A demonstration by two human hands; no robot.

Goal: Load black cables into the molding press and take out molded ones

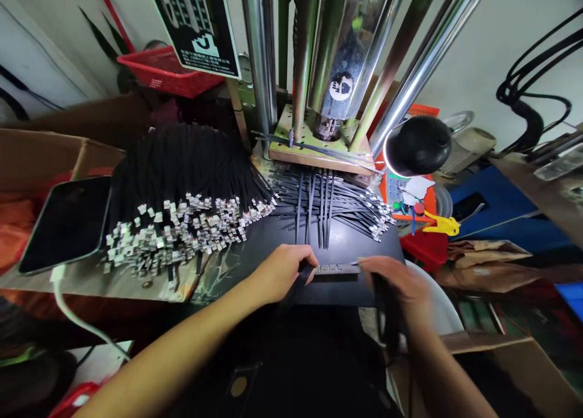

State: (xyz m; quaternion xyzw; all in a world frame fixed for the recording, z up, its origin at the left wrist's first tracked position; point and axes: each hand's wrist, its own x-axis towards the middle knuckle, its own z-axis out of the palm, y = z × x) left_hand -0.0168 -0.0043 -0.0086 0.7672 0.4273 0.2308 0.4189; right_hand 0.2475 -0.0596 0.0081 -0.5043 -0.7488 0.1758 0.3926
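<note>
Steel press columns (319,47) tower over the cluttered tabletop (113,278), beside a big heap of black cables (182,187). Both hands pinch a small connector strip (337,268) between them: left hand (285,272) clenched, right hand (398,284) blurred.

left hand (283,271) and right hand (395,279) on black cables (319,208), metal-tipped cable pile (182,193) beside, phone (68,222) far left

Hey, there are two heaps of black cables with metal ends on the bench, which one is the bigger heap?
The heap on the left, beside the phone. It is piled thick, with silver ends massed together, while the one under the press is a thin fan.
</note>
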